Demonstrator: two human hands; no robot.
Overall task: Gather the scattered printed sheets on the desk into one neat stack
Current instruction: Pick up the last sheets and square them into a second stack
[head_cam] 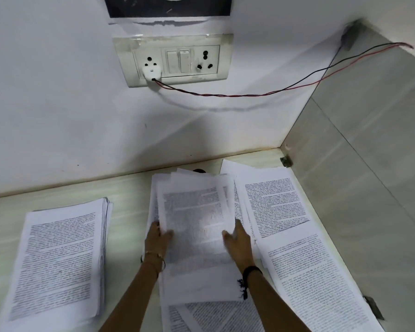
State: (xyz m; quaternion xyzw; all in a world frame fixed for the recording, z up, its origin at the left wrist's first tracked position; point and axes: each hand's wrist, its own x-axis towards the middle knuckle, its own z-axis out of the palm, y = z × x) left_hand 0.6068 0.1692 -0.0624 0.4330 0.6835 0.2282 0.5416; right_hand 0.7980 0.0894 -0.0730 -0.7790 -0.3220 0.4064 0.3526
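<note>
Desk (130,188), centre: left hand (157,238) and right hand (237,240) clamped on sides of blurred sheet bundle (197,224). Left edge: neat stack (60,259). Right edge: loose sheets (297,248) overlapping.

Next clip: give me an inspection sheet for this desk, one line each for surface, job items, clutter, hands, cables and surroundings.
Surface: pale desk, bare at back left.
Job's things: neat stack at left; blurred middle bundle between both hands; loose sheets fanned along the right.
Clutter: nothing seen.
Grippers: left hand and right hand grip the bundle's side edges.
Cables: red-black twisted wire from white plug runs right along the wall.
Surroundings: switchboard on the white wall; grey side panel at right.
</note>
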